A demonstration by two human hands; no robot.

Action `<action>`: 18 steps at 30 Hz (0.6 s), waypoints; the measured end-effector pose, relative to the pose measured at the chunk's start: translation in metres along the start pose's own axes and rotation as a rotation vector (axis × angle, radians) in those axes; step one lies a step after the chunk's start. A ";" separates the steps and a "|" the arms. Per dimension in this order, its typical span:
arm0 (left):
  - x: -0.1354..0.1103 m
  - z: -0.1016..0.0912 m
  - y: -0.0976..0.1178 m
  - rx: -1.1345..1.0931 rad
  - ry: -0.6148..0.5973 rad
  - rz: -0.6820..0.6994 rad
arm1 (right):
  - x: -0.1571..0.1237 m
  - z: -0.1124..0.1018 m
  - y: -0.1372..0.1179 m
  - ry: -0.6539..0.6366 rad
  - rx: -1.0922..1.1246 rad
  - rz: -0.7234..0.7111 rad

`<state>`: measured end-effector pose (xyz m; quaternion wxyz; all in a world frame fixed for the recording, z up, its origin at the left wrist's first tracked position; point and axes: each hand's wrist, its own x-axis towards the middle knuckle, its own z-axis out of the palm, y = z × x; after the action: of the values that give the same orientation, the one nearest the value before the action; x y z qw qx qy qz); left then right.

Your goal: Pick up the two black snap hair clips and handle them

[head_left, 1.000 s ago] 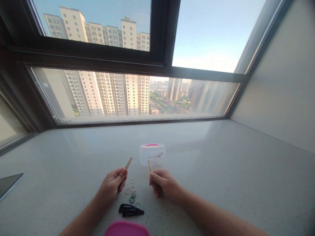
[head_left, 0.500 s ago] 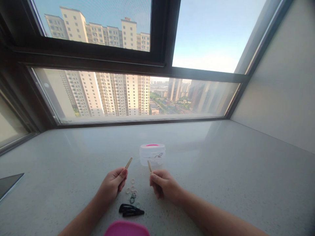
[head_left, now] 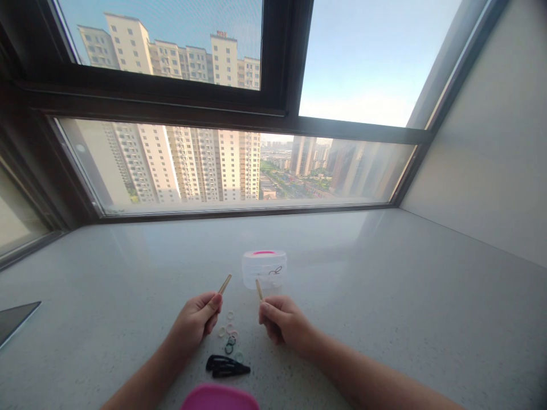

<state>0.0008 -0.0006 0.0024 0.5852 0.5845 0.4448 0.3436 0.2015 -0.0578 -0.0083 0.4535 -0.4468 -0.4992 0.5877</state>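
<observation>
Head view: the left hand (head_left: 200, 318) pinches one slim tan stick-shaped clip (head_left: 224, 284) and the right hand (head_left: 282, 320) a matching tan clip (head_left: 259, 290), each grip closed low, apparently to leave the tips free, with small pale and dark rings (head_left: 229, 348) between the hands.

Tan clips (head_left: 224, 284): smooth, can't tell what stuff
Black clips (head_left: 228, 366): shiny, smooth
Box (head_left: 264, 270): see-through plastic, smooth
Ledge (head_left: 376, 296): shiny, speckled like stone
Wall (head_left: 487, 165): smooth, mostly matt
</observation>
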 end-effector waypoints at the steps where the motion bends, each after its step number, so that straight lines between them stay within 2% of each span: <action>1: 0.000 0.000 0.000 0.001 -0.005 0.001 | 0.000 0.000 0.000 0.004 -0.006 0.002; 18: 0.000 0.001 -0.001 0.009 -0.035 0.006 | 0.000 0.001 0.002 -0.023 -0.024 -0.016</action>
<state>0.0014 -0.0005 0.0009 0.5891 0.5945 0.4344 0.3329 0.2002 -0.0579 -0.0103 0.4469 -0.4417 -0.5150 0.5831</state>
